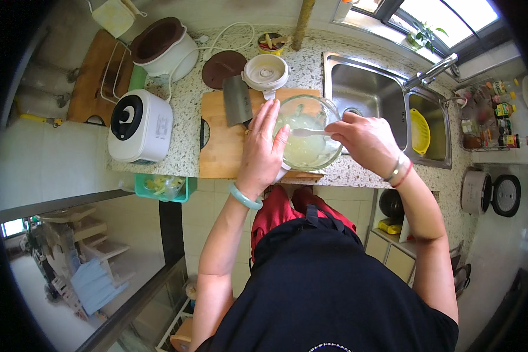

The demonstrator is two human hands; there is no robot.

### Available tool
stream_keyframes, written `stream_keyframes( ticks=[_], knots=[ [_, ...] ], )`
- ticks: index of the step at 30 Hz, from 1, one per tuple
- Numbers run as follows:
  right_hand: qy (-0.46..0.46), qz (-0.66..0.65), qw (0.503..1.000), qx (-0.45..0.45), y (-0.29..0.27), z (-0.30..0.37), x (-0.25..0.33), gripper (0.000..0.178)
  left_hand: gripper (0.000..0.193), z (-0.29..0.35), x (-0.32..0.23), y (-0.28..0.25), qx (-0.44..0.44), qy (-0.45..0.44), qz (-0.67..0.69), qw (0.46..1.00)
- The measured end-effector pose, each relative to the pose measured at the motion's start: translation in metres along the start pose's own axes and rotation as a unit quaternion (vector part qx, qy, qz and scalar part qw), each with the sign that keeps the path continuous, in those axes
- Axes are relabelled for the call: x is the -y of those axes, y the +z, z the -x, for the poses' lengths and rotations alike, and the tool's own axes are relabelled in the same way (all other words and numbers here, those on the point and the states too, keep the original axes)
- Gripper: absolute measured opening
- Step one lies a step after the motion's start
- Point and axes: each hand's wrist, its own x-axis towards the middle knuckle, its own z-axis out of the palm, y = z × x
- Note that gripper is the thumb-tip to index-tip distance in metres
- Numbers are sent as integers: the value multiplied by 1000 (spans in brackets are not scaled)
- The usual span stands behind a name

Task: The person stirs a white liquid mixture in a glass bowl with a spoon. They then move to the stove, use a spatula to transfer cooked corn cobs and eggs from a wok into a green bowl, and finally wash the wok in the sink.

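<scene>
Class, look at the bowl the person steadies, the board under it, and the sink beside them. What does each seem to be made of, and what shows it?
Bowl: clear glass, probably; the pale contents and the board show through its wall.
Board: wood or bamboo, matt tan with a faint grain.
Sink: stainless steel by its look, brushed grey with soft reflections.

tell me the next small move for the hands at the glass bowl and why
Probably a slow stirring sweep of the white spoon through the pale mix. The right hand already holds the spoon's handle, with its end inside the glass bowl, and the left hand is pressed against the bowl's near side, steadying it on the wooden cutting board.
</scene>
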Motion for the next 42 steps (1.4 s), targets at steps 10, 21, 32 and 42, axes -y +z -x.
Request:
stream_keyframes(
  ticks=[10,21,32,42],
  knots=[
    [17,-56,986,-154,-2,31,-33,25,49,-17,-1,9,11,35,-29,999],
    [89,2,991,-98,13,81,1,30,50,-14,1,9,17,24,-15,999],
    [-16,143,980,140,45,-34,29,19,48,-5,8,7,4,21,-5,1000],
    [-96,40,994,-21,-50,-19,-5,24,49,-7,11,8,-14,35,1,999]
  ],
)
